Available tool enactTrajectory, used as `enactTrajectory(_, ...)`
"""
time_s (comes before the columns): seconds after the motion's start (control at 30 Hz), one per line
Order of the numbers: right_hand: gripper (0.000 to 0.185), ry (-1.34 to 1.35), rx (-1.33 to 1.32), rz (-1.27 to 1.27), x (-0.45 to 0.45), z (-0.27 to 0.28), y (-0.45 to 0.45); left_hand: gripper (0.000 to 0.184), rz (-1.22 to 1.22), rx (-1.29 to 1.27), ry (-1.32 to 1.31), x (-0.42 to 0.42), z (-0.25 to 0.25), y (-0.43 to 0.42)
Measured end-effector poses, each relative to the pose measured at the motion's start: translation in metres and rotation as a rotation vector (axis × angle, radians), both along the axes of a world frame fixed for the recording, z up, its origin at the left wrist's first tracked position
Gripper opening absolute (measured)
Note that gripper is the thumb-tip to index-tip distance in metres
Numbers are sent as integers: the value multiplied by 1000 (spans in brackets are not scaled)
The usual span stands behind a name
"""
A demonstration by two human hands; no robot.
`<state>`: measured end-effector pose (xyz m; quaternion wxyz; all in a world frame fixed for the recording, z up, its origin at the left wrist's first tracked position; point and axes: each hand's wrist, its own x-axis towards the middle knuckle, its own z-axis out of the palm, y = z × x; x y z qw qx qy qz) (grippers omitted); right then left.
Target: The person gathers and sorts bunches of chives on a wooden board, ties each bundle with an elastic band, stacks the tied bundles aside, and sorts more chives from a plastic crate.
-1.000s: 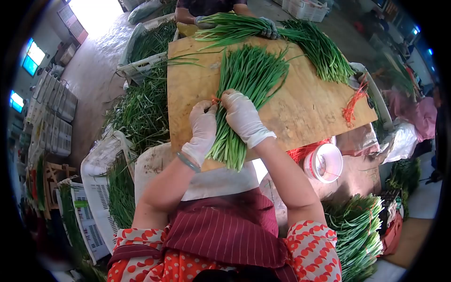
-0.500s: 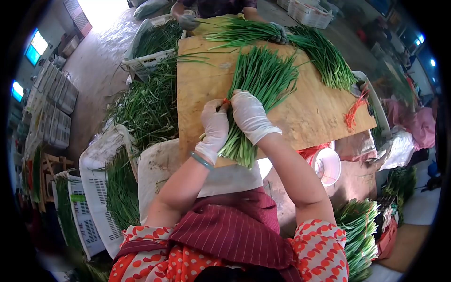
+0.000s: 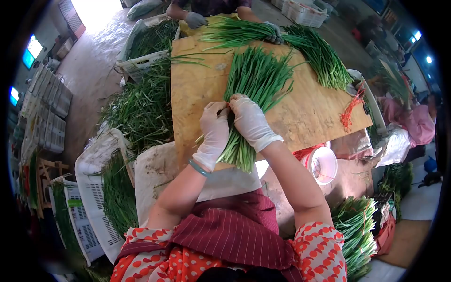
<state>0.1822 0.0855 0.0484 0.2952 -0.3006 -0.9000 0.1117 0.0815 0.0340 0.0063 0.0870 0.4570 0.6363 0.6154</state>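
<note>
A thick bunch of green garlic chives [image 3: 258, 75] lies on the wooden board in front of me, leaves fanned away and pale cut stems pointing towards me. My left hand [image 3: 213, 129], in a white glove, is closed at the bunch's left side, thumb and fingers pinched together. Over the top of the stems rests my right hand [image 3: 250, 120], also gloved, its fingertips pinched close to the left ones. Between the fingertips shows a bit of red tie [image 3: 229, 107]; most of it is hidden by the gloves and leaves.
Across the wooden board [image 3: 197, 94], another person's gloved hand [image 3: 273, 34] holds more chives [image 3: 239, 30]. Red ties [image 3: 346, 115] hang at the right edge. Below stands a white bucket [image 3: 324, 165]. Crates of chives [image 3: 120, 188] line the left; bundled chives [image 3: 354, 230] stand lower right.
My hands stay at the tie, with fingertips slightly shifted and the right fingers more curled in. The other person's bare-side hand has moved slightly right. The whole view has shifted a little.
</note>
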Motion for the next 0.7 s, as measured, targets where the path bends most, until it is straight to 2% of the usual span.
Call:
enactTrajectory(0.17, 11, 61, -41, 11, 2, 1, -1, 9, -50, -53, -175, 0, -3, -2)
enactTrajectory(0.23, 17, 47, -12, 34, 3, 1, -2, 9, -126, -94, -366, 0, 2, -6)
enactTrajectory(0.27, 17, 49, -16, 31, 4, 0, -2, 9, -127, -99, -363, -2, 3, -7)
enactTrajectory(0.33, 17, 72, 25, 63, 4, -1, -1, 8, -233, -121, -577, -8, 5, -7)
enactTrajectory(0.57, 13, 12, 50, 45, 6, -1, -3, 9, -248, -101, -647, -6, 13, -5)
enactTrajectory(0.63, 13, 62, 328, -205, 9, 16, -18, 9, -241, -62, -564, -4, 18, -6)
enactTrajectory(0.7, 15, 54, 342, -304, 10, 18, -29, 8, -229, -60, -593, -2, 22, -7)
